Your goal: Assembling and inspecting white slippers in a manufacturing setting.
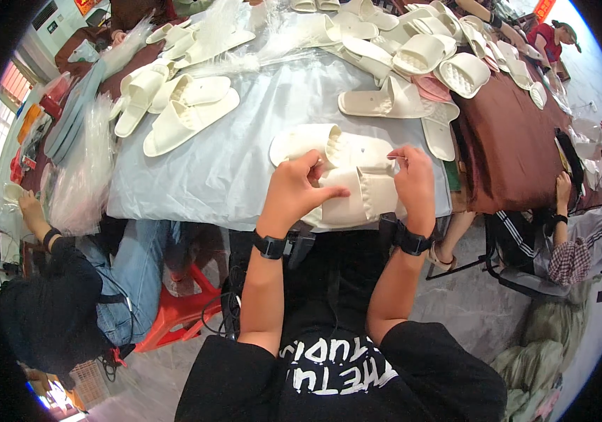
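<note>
I have the table [174,193] draped in pale plastic sheeting [266,91], with a heap of cream slippers [424,53] filling its far right side and pink slippers [431,88] among them. Another cream pair [192,112] lies to the left, near a mass of clear plastic bags [83,172]. At the right, brown cloth [508,151] covers the neighbouring surface; a co-worker's hand [31,211] shows at far left above a red stool [181,309].

The pair I'm watching lies at the near edge, straight ahead of the person: a farther slipper [308,143] and a nearer slipper [343,200] side by side, cream, with broad straps; the farther one's dimpled footbed shows, while fingers cover parts of both.

Both forearms come up from below, black bands at the wrists. I see the left hand [294,186] wide, thumb stretched over the nearer strap. The right hand [413,176] bends in at the heel end, thumb and forefinger narrow; I can't tell whether they pinch anything.
</note>
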`<act>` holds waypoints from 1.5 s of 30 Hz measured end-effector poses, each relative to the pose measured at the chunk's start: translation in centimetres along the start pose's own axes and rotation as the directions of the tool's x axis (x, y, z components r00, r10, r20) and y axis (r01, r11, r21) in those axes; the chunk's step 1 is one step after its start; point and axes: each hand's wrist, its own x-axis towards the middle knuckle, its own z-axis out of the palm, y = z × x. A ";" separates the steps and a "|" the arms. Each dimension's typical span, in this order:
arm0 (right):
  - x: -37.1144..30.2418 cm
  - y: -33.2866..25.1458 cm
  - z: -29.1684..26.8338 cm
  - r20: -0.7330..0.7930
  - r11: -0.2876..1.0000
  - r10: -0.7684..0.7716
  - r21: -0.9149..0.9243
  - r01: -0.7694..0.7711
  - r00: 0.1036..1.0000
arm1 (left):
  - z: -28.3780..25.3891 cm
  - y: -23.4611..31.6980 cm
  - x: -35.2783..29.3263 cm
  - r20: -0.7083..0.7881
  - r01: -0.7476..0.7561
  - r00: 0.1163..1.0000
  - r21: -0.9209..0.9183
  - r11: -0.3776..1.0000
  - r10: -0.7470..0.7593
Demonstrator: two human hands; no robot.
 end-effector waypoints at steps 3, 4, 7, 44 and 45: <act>0.2 -1.2 -0.4 0.052 0.985 -0.018 0.172 0.009 0.998 | 0.9 -0.4 0.4 -0.079 0.036 0.996 0.097 0.995 -0.028; 0.3 -1.6 -0.2 0.078 0.941 0.024 0.335 -0.049 0.997 | 1.3 -0.5 0.5 -0.149 0.004 0.989 0.112 0.994 0.013; 0.7 -1.9 0.2 0.234 0.813 0.177 0.513 -0.276 0.956 | 1.6 -0.8 0.4 -0.225 -0.063 0.971 0.113 0.992 0.087; 0.6 -3.5 0.7 0.355 0.603 0.162 0.703 -0.378 0.920 | -1.5 0.5 0.1 -0.304 0.090 0.947 -0.064 0.994 -0.105; 0.7 -4.1 0.7 0.182 0.753 0.120 0.624 -0.209 0.976 | -1.6 0.9 0.2 -0.348 0.100 0.929 -0.101 0.990 -0.129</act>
